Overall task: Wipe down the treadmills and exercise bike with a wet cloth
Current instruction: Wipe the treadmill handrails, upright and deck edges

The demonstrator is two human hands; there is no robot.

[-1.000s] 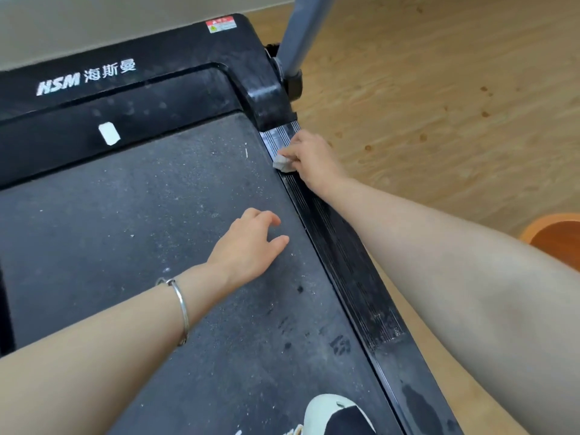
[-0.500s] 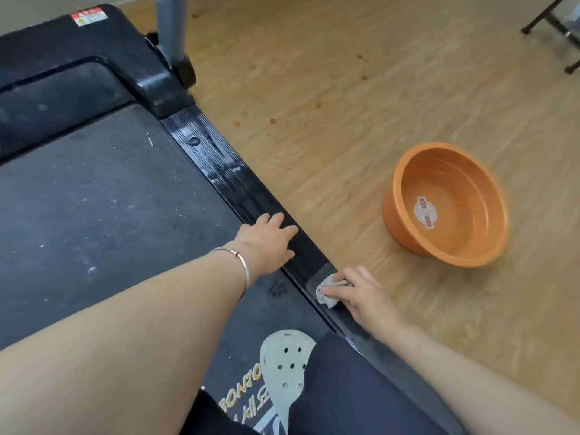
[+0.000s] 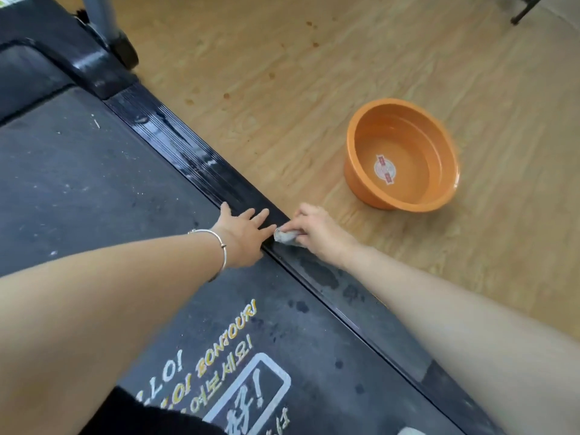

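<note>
A black treadmill fills the left of the head view, with a dusty belt (image 3: 94,189) and a glossy ribbed side rail (image 3: 188,152) that shines wet along its far half. My right hand (image 3: 317,230) grips a small bunched grey cloth (image 3: 285,236) and presses it on the rail's outer edge. My left hand (image 3: 243,232) rests flat beside it, fingers straight, spanning the belt edge and the rail. A silver bangle sits on the left wrist.
An orange plastic basin (image 3: 400,155) stands on the wooden floor to the right of the rail. The treadmill's grey upright post (image 3: 100,20) rises at the top left. A dark stand leg (image 3: 527,9) shows at the top right corner.
My right hand has drawn the cloth from the front end of the rail back toward me along it. My left hand has shifted from the belt to the rail edge.
</note>
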